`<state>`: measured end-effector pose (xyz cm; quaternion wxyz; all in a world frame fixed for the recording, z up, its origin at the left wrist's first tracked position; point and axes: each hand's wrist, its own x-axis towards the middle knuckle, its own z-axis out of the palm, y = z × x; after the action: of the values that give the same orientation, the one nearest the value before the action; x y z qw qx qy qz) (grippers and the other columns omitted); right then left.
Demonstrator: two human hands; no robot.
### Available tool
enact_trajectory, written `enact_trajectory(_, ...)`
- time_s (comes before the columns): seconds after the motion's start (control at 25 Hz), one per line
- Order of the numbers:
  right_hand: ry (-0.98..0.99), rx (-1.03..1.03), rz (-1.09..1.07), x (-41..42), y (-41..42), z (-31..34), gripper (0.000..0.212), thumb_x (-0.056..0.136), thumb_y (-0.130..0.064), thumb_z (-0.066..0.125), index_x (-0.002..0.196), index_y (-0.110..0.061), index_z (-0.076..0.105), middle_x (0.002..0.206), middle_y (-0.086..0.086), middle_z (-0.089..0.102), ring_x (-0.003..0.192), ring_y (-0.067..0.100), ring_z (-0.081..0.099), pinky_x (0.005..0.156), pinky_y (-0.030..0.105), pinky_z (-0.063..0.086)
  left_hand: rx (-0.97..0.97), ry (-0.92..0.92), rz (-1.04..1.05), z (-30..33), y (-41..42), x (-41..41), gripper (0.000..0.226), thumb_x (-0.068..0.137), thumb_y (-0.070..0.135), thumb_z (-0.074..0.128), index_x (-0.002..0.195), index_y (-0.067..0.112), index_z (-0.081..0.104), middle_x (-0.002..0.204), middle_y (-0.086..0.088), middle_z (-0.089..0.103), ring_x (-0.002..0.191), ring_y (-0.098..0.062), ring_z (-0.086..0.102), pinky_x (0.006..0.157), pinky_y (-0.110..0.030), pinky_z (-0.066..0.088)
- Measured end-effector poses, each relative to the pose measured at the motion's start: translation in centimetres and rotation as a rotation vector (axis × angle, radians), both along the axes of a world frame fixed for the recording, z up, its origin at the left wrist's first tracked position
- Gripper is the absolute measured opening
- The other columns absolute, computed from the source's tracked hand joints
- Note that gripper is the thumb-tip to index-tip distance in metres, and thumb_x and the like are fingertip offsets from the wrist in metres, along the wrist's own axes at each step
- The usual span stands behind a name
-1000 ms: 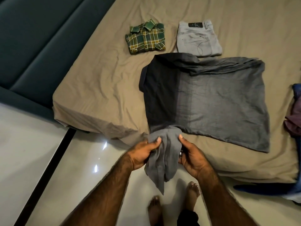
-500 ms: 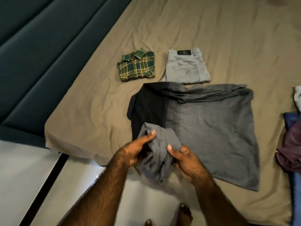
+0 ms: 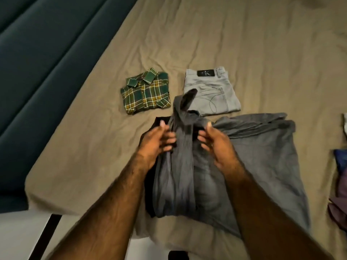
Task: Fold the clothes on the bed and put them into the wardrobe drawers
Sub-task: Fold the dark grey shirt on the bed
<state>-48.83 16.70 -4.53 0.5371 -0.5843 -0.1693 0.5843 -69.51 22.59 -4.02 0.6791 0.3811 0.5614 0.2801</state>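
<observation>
A grey shirt with a black upper part [image 3: 262, 156] lies spread on the bed [image 3: 244, 44]. Its sleeve [image 3: 180, 147] is lifted over the shirt's body, with the cuff end pointing toward the far side. My left hand [image 3: 159, 141] holds the sleeve's left edge and my right hand [image 3: 214, 143] holds its right edge, thumbs on top. A folded green plaid shirt [image 3: 146, 91] and folded light grey jeans [image 3: 212, 92] lie side by side just beyond the hands.
A dark teal padded headboard [image 3: 47, 72] runs along the left of the bed. Unfolded purple and blue clothes [image 3: 340, 184] lie at the right edge. The white floor [image 3: 18, 231] and the bed's near corner are at lower left.
Both hands lifted the hanging sleeve from the bed's near edge and carried it forward over the shirt's body. The view moved closer over the bed.
</observation>
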Motion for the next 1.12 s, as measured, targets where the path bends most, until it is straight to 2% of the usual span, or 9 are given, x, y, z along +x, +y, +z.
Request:
enact_trajectory(0.08,-0.246,-0.083,0.021,0.5,-3.0,-5.6,0.026,0.103,-0.030,0.064,0.085,-0.011,0.068,0.077,0.005,0.067,0.068,0.016,0.058,0.062,0.031,0.044,0.123,0.422,0.002,-4.3,-2.0,-2.5,0.074,0.074,0.089,0.065,0.087,0.016,0.070,0.077,-0.002,0.071,0.073,-0.015,0.064,0.075,-0.040,0.053)
enact_trajectory(0.2,-0.474,-0.241,0.354,-0.9,-10.0,-12.6,0.040,0.091,-0.035,0.082,0.069,-0.006,0.065,0.060,-0.003,0.059,0.059,0.009,0.051,0.063,0.033,0.044,-0.003,0.776,-0.415,-9.2,-7.4,-7.0,0.097,0.043,0.106,0.064,0.085,0.019,0.068,0.074,0.002,0.071,0.066,-0.011,0.065,0.073,-0.038,0.059)
enact_trajectory(0.4,-0.668,-0.378,0.762,-3.7,-13.5,-14.8,0.033,0.071,-0.056,0.085,0.085,-0.027,0.078,0.079,-0.012,0.075,0.077,0.007,0.070,0.073,0.030,0.057,-0.055,1.044,-0.920,-10.2,-10.9,-8.0,0.116,0.038,0.105,0.067,0.129,0.033,0.064,0.121,0.007,0.073,0.107,-0.020,0.071,0.092,-0.033,0.055)
enact_trajectory(0.48,-0.645,-0.352,0.761,-3.9,-13.0,-14.8,0.032,0.069,-0.042,0.087,0.093,-0.022,0.081,0.086,-0.008,0.079,0.082,0.008,0.073,0.080,0.039,0.061,0.015,1.090,-1.053,-11.1,-10.9,-8.4,0.092,0.052,0.088,0.076,0.121,0.030,0.065,0.122,0.002,0.071,0.115,-0.028,0.066,0.098,-0.036,0.050)
enact_trajectory(0.56,-0.667,-0.341,0.688,-3.5,-12.1,-14.2,0.014,0.080,-0.027,0.087,0.081,-0.018,0.075,0.072,-0.006,0.073,0.071,0.008,0.068,0.072,0.026,0.058,0.131,0.883,-0.877,-12.3,-10.8,-9.4,0.049,0.064,0.064,0.073,0.101,0.032,0.068,0.106,0.004,0.076,0.105,-0.022,0.071,0.094,-0.035,0.054)
enact_trajectory(0.64,-0.733,-0.322,0.560,-2.5,-10.7,-13.4,0.032,0.089,-0.020,0.082,0.068,-0.019,0.058,0.059,-0.007,0.055,0.058,0.002,0.053,0.056,0.015,0.044,0.139,0.509,-0.496,-13.3,-10.2,-10.3,0.017,0.075,0.043,0.076,0.088,0.033,0.071,0.081,0.012,0.074,0.079,-0.005,0.068,0.079,-0.028,0.057)
enact_trajectory(0.76,-0.785,-0.210,0.435,-1.1,-8.0,-13.3,0.044,0.092,-0.018,0.078,0.066,-0.018,0.044,0.057,-0.005,0.044,0.052,0.002,0.045,0.054,0.017,0.037,0.078,0.256,-0.278,-13.2,-7.1,-9.7,0.013,0.089,0.025,0.067,0.077,0.021,0.063,0.065,0.009,0.059,0.062,-0.002,0.049,0.061,-0.023,0.044)
enact_trajectory(0.96,-1.009,-0.233,0.465,0.1,-3.7,-15.4,0.041,0.091,-0.050,0.074,0.070,-0.020,0.055,0.069,0.000,0.063,0.074,0.026,0.061,0.070,0.038,0.049,0.138,0.553,-0.390,-15.9,-3.2,-8.9,0.037,0.102,0.029,0.061,0.067,0.020,0.053,0.060,0.009,0.053,0.061,-0.008,0.048,0.066,-0.034,0.040)
enact_trajectory(1.12,-1.104,-0.263,0.498,-0.3,-2.3,-17.1,0.038,0.094,-0.057,0.069,0.082,-0.021,0.063,0.083,0.009,0.073,0.086,0.036,0.068,0.075,0.042,0.053,0.122,1.146,-0.534,-14.7,-2.0,-8.1,0.018,0.099,0.035,0.057,0.104,0.020,0.066,0.108,-0.015,0.071,0.101,-0.039,0.067,0.082,-0.042,0.053)
